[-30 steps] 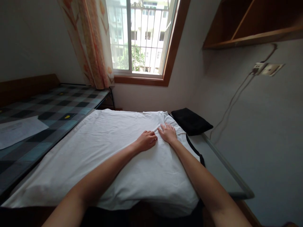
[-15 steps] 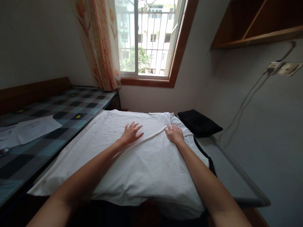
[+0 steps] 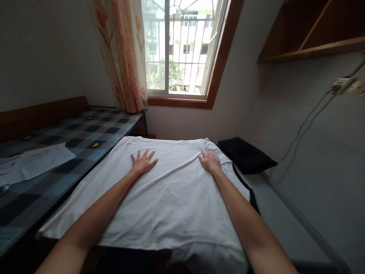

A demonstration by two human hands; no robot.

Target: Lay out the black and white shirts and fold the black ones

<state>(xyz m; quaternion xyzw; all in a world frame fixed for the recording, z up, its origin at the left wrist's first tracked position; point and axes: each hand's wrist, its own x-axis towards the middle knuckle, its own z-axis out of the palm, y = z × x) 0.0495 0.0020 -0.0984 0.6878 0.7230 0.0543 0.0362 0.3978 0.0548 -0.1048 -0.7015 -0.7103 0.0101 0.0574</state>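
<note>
A white T-shirt [image 3: 171, 198] with a curved black band [image 3: 253, 203] at its right side lies spread over a table, its near edge hanging over the front. My left hand [image 3: 142, 163] rests flat on the cloth left of centre, fingers spread. Toward the right, my right hand [image 3: 210, 161] presses on the cloth near its far right corner, fingers a little apart. Between the hands a long crease slants down to the left. Gathered folds show just beyond the right hand.
Left of the table stands a bed with a checked mattress [image 3: 57, 137] and papers [image 3: 45, 160] on it. A black cushion [image 3: 246, 155] lies at the far right of the table. A cord hangs from a wall socket [image 3: 340, 85]; a wooden shelf [image 3: 310, 49] juts out above.
My left hand has moved left across the cloth, fingers spread wider. My right hand stays near the same spot. The near right hem hangs differently, and the view has shifted slightly.
</note>
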